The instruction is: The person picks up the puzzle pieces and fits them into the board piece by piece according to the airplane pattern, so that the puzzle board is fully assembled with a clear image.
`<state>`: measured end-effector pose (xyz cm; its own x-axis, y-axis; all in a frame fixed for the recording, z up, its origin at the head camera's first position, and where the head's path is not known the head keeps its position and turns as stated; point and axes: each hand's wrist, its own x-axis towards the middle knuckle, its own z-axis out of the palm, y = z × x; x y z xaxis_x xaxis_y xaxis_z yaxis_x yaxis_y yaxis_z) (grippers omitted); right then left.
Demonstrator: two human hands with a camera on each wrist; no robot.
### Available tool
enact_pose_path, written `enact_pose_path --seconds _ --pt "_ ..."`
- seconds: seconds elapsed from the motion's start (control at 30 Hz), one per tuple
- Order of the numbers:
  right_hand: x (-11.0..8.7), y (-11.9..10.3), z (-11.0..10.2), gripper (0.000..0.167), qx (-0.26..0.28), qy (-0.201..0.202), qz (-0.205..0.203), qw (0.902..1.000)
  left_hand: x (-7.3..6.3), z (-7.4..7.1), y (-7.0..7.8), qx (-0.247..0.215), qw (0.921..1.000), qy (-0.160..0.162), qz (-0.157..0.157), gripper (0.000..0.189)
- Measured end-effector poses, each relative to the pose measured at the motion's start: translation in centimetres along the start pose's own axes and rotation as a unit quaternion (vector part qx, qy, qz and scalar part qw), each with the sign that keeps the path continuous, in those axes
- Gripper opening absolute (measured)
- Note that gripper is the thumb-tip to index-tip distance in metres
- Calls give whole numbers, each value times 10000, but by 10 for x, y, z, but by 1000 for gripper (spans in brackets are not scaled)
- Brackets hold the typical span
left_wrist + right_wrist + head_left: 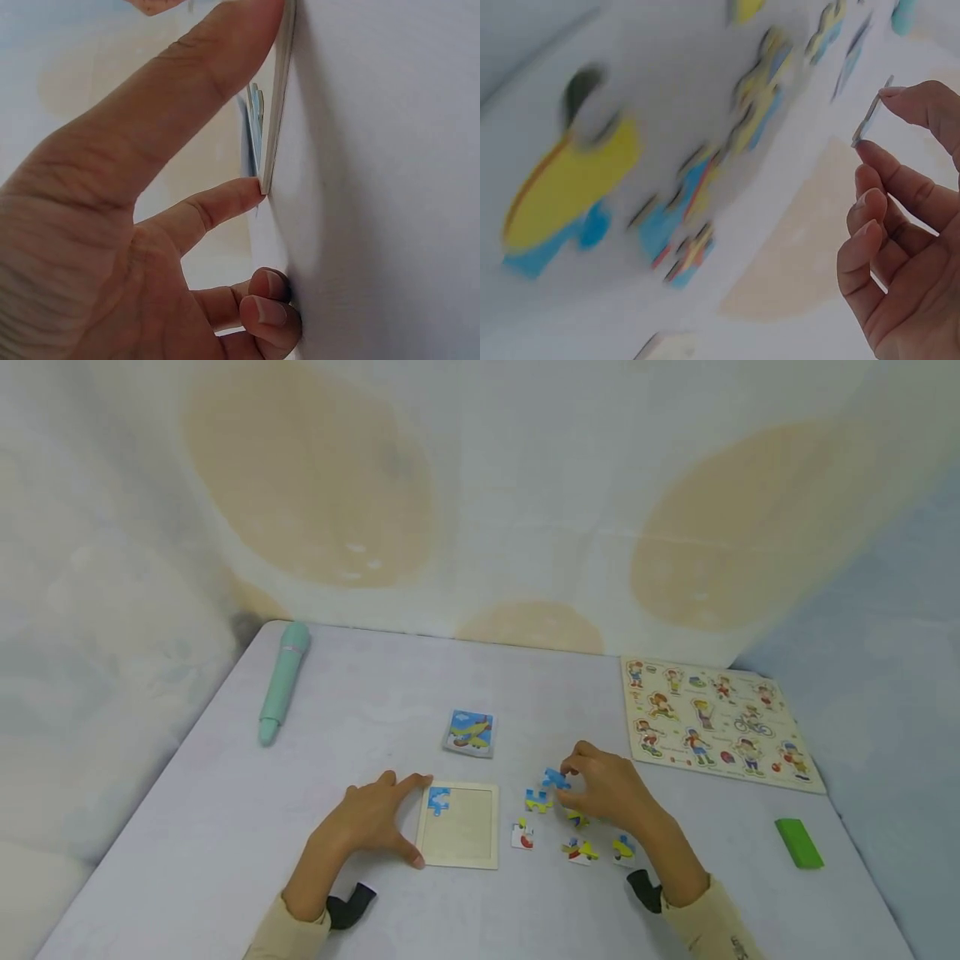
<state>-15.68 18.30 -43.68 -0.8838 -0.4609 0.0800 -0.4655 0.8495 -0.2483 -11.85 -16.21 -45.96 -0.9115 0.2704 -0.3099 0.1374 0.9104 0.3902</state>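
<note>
Thumb and forefinger of my left hand (375, 818) are spread nearly straight, touching the left corners of a square wooden puzzle tray (495, 827). One blue-and-white piece (437, 801) lies in the tray's upper left corner. To the right of the tray, my right hand (611, 785) pinches a blue jigsaw piece (553, 779) between thumb and forefinger; the right wrist view shows this held piece (870, 116) edge-on. Under and around that hand lie several loose pieces, including a blue-yellow one (537, 800), a red-white one (522, 835) and a yellow-red one (580, 850).
Behind the tray lies a small stack with an airplane picture (470, 732). A mint-green microphone-shaped object (284, 681) is at the far left. On the right are a wooden board with printed figures (712, 718) and a green block (798, 842). Fabric walls (525, 527) border the table's back.
</note>
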Motion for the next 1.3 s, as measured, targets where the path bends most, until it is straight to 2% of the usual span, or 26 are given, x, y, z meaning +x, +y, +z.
enact_pose_path --seconds 0.1,0.27,0.4,0.73,1.3 --pt "4 -16 3 28 125 -98 -269 9995 0 1 -2 -3 10000 42 41 107" --pt "12 -42 11 25 154 11 -921 9956 0 4 -7 163 9996 146 174 109" --pt "16 -57 17 24 123 -42 -1150 9933 -1 5 -7 414 9981 276 350 109" --pt "26 -77 27 22 137 -349 -1160 9925 -4 2 -5 682 9961 356 437 106" --pt "50 -95 44 21 -448 -549 -1249 9896 -5 5 -10 468 9959 504 590 105"
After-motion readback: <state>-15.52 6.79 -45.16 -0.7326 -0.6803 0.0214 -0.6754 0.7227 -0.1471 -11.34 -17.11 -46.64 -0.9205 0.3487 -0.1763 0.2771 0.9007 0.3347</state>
